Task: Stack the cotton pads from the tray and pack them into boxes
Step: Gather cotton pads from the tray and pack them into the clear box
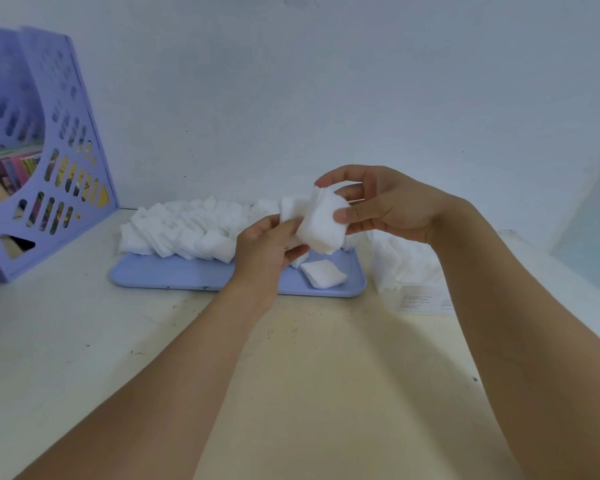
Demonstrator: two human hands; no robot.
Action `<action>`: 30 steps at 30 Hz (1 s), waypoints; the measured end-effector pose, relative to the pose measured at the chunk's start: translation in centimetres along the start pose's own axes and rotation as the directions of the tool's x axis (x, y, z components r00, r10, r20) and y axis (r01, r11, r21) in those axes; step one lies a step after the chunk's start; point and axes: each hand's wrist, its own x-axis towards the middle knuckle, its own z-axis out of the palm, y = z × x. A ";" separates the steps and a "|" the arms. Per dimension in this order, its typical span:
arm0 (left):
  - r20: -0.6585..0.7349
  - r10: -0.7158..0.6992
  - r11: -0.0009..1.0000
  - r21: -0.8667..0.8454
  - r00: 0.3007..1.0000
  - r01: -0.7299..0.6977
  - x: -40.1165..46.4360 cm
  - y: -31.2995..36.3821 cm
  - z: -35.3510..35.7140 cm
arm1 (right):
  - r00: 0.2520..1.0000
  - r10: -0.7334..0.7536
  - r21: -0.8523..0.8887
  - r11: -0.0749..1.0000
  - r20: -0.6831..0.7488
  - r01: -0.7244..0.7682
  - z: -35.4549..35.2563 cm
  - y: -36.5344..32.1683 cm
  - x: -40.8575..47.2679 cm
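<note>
A lilac tray (174, 273) lies on the table with a heap of white cotton pads (184, 230) across its back half and one loose pad (323, 273) at its front right. Above the tray, my right hand (385, 206) grips a thick stack of pads (321, 225) between thumb and fingers. My left hand (267, 252) pinches a single pad (290, 207) just left of that stack, touching it. A clear box of pads (409, 271) stands to the right of the tray, partly hidden by my right forearm.
A lilac perforated file holder (59, 161) with colourful books stands at the back left. A white wall rises right behind the tray. The beige table (309, 375) stretches toward me under my forearms.
</note>
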 end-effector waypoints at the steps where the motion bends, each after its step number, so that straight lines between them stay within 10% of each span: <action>1: 0.014 -0.029 0.999 -0.031 0.999 0.029 0.0 0.1 0.1 | 1.000 0.001 -0.035 0.999 0.000 -0.001 -0.1 0.1 0.0; 9: 0.099 -0.012 0.985 0.170 0.995 -0.005 -1.0 -0.3 0.8 | 0.990 0.002 0.050 0.999 0.140 -0.009 -1.2 -0.1 -0.8; 18: 0.159 -0.120 0.966 0.247 0.980 0.078 -3.5 0.5 1.8 | 0.935 -0.103 -0.128 0.990 -0.340 0.062 4.0 2.6 -3.9; 30: 0.149 -0.096 0.958 0.283 0.984 0.051 -4.0 0.0 2.1 | 0.828 -0.334 -0.114 0.941 -0.451 0.318 4.9 4.7 -5.8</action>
